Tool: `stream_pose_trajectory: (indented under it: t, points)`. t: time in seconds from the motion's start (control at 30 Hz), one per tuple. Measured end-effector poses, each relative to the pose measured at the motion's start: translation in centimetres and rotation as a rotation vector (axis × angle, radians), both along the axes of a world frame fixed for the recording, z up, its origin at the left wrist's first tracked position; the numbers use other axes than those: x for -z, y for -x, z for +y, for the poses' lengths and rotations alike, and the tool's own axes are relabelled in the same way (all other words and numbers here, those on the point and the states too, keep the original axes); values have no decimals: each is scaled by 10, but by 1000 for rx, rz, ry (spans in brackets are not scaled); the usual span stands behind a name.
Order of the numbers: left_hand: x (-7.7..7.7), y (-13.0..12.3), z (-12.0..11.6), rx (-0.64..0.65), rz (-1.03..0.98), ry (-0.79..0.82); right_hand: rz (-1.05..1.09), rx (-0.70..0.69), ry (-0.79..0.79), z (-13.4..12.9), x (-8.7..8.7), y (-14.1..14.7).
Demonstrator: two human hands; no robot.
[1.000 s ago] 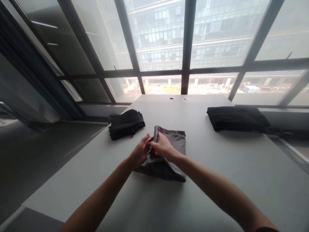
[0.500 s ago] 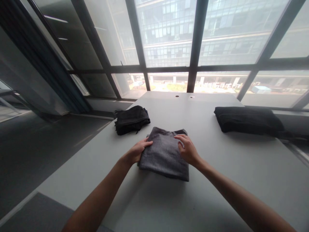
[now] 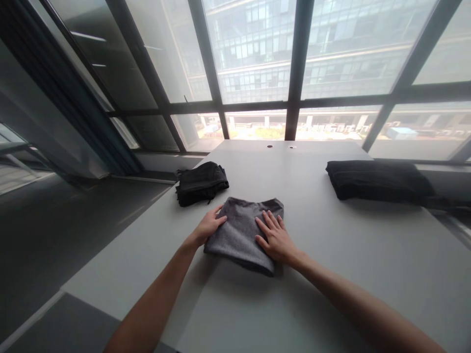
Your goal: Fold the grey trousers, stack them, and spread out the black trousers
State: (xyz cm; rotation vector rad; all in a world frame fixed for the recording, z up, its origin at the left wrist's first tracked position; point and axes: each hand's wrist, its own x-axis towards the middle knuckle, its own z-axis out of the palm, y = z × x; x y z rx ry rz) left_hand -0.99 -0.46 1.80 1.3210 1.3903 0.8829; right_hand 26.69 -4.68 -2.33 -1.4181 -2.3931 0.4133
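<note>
Your left hand [image 3: 209,225] and right hand [image 3: 275,240] lay open on the folded grey cloth [image 3: 239,235]; a folded black bundle [image 3: 200,184] sat beyond the left, a second black bundle [image 3: 379,180] well to the right.

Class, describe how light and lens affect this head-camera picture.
Head view: window daylight pales the outside buildings; the wide lens bends the window frames; the black folded garment loses detail in its darkness; the grey folded cloth stays fairly sharp.

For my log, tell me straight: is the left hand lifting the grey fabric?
No, the left hand rests on the folded grey fabric, which lies flat on the pale table.
</note>
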Motion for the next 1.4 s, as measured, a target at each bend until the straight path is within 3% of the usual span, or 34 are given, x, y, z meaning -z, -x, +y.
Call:
stream_pose_trajectory:
  t: [0.13, 0.23, 0.33, 0.43, 0.53, 0.63, 0.73, 1.0, 1.2, 1.33, 1.4]
  points:
    - [-5, -8, -5, -65, 531, -422, 43, 11, -3, -11, -18, 4]
    - [-8, -19, -10, 155, 796, -671, 70, -101, -27, -26, -25, 16]
    - [0, -28, -5, 420, 950, -638, 43, -197, 1, -39, -18, 31]
    - [18, -30, 7, 460, 1025, -553, 13, -177, -13, -46, -6, 43]
    - [33, -25, 19, 385, 1041, -521, 3, -161, -64, -49, -2, 46]
    - [39, -21, 27, 392, 1012, -511, -16, -250, -116, -53, -6, 43]
    - [39, -20, 31, 418, 980, -485, -45, -353, -135, -56, -14, 40]
    - [34, -37, 18, 280, 975, -354, -32, -361, -97, -57, -15, 28]
    - [47, -71, -14, 190, 857, -343, -20, -513, 58, -58, -26, -39]
    - [50, -89, -31, 319, 686, -395, 57, -553, 151, -66, -41, -98]
    - [48, -93, -32, 360, 634, -411, 160, -458, 167, -69, -39, -121]
